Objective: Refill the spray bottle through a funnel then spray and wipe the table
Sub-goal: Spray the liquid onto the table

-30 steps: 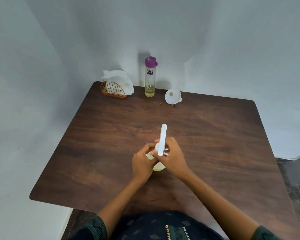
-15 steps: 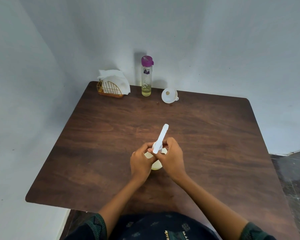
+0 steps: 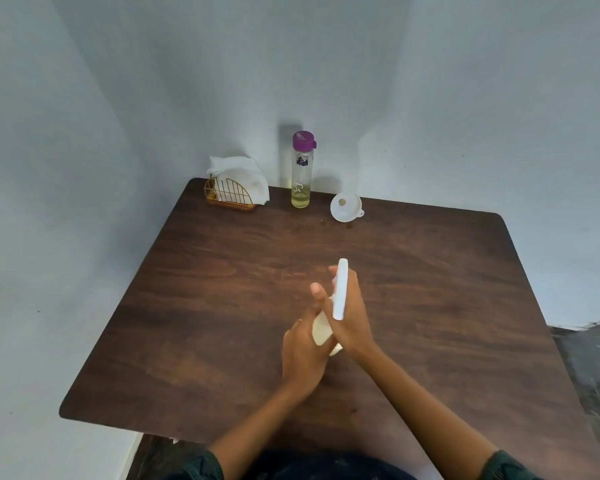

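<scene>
1. Mid-desk (image 3: 222, 306): spray bottle (image 3: 321, 332) held in both hands.
2. Left hand (image 3: 303, 355) grip wrapped round its body; right hand (image 3: 350, 317) grip closed round spray head (image 3: 340, 289).
3. Beyond the bottle, at the desk's far edge: funnel (image 3: 345, 207), purple-capped bottle (image 3: 302, 171), napkin holder (image 3: 231, 195).

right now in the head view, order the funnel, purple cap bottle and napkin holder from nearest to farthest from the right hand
1. White plastic funnel, far side of the table, just ahead of the right hand.
2. Clear bottle with purple cap, left of the funnel at the far edge.
3. Gold wire napkin holder, far-left corner.
</scene>
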